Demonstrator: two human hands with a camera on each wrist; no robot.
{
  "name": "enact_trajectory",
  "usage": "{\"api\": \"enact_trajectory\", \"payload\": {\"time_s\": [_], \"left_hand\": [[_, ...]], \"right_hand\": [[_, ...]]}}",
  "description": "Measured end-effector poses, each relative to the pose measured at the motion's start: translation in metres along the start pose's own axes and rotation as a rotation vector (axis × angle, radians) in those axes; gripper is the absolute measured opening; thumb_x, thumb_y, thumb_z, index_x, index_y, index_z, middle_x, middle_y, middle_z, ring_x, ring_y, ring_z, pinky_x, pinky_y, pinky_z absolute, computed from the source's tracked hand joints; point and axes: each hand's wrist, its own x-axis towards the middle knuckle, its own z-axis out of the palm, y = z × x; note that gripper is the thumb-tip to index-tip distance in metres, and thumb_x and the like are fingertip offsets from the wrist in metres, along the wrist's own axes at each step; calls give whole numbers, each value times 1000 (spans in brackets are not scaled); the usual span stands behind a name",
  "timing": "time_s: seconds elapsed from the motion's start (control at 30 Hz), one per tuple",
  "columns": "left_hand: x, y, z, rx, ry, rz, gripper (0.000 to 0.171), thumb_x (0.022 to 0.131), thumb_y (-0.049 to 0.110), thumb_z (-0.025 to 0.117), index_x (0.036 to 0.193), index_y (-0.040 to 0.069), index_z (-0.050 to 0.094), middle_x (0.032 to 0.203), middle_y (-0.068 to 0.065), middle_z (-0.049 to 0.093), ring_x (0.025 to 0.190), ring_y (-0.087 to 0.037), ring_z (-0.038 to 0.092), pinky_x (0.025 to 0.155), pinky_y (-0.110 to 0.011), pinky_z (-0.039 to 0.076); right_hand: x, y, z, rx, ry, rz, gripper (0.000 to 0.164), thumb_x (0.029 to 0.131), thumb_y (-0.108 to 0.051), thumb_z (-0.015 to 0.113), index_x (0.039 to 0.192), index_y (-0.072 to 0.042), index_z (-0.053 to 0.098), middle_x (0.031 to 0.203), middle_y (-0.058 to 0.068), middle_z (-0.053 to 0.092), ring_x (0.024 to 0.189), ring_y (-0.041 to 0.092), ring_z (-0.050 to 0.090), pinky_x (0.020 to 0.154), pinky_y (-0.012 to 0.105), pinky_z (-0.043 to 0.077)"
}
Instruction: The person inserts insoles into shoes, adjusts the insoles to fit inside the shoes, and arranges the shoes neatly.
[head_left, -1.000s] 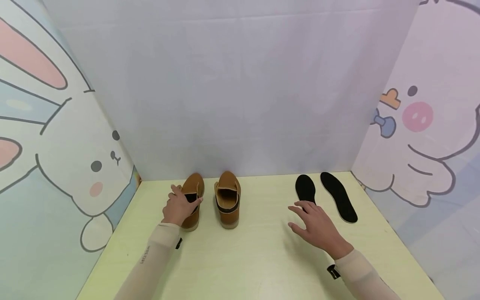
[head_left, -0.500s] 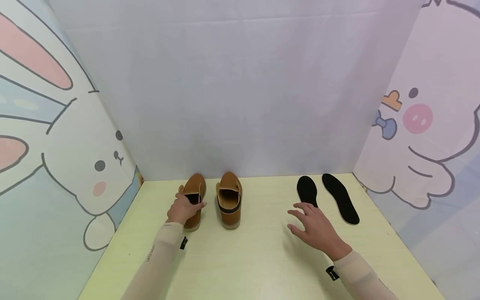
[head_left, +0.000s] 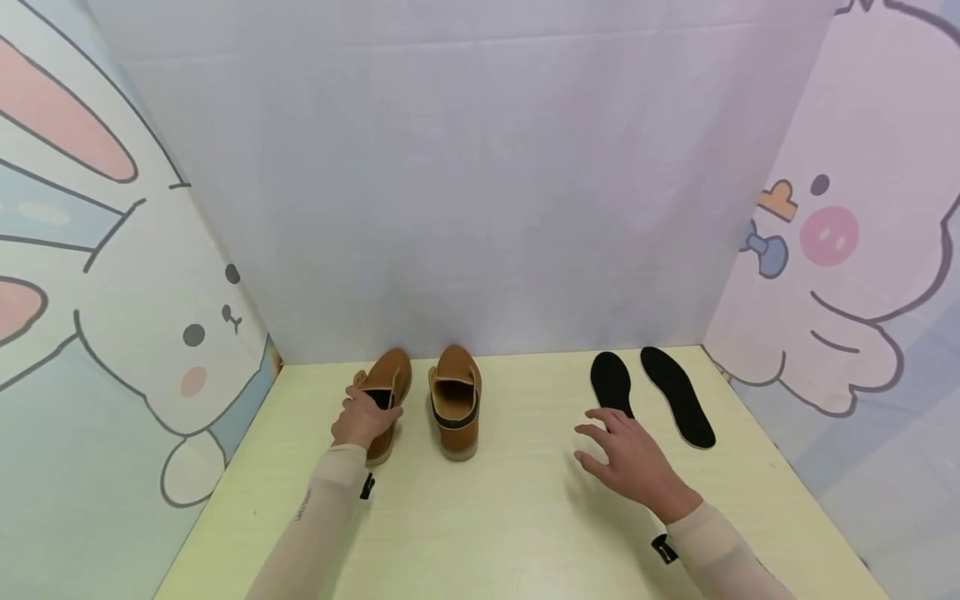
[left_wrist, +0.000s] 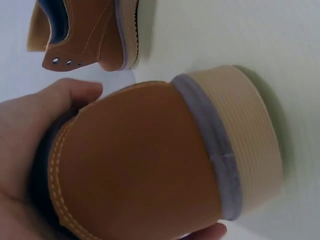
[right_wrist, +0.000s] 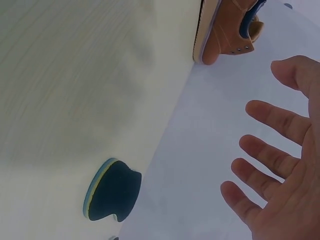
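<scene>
My left hand [head_left: 360, 419] grips a brown lace-up shoe [head_left: 394, 371] around its opening, on the left of the table. Seen from the left wrist, the heel of this shoe [left_wrist: 130, 160] faces the camera; the thumb lies along one side and a fingertip shows on the other. Its mate, a second brown shoe [head_left: 459, 437], stands just to the right, toe toward the back wall. Over the right side of the table my right hand [head_left: 637, 467] hovers with spread fingers, holding nothing. It overlaps the rear of a black insole [head_left: 612, 379]; another black insole [head_left: 678, 398] lies beside that one.
The pale yellow table [head_left: 480, 533] ends at a whitish back wall [head_left: 480, 208]. Side panels stand at left and right, printed with a cartoon rabbit [head_left: 150, 333] and a pink-cheeked cartoon figure [head_left: 847, 333].
My left hand has lowered onto the left shoe, its fingers closing in around the opening. That shoe has turned slightly, heel leftward. My right hand is nearly still.
</scene>
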Motion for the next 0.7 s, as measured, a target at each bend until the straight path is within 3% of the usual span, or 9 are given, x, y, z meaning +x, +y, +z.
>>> {"api": "enact_trajectory", "payload": {"time_s": [0.17,0.4,0.7], "left_hand": [[2,-6,1,-13,6,8,107,90,49,69,146,-19,9,133,-43,44,106,-55,59,86,-65,48],[2,-12,0,-50,65,5,83,92,42,68,134,-15,26,114,-38,58,93,-51,64,77,-63,50],[-3,-10,-2,-54,119,9,79,93,40,69,134,-14,30,114,-36,60,91,-51,65,76,-61,52]], "right_hand": [[-2,-1,4,5,-9,3,31,89,-31,77,115,-12,75,128,14,63,122,35,56,92,56,51],[-2,-3,4,2,-4,-6,31,89,-30,77,115,-13,75,127,14,64,121,35,57,92,55,51],[-1,-5,5,-8,-5,-14,33,90,-30,77,118,-13,74,127,14,64,121,35,57,91,55,52]]}}
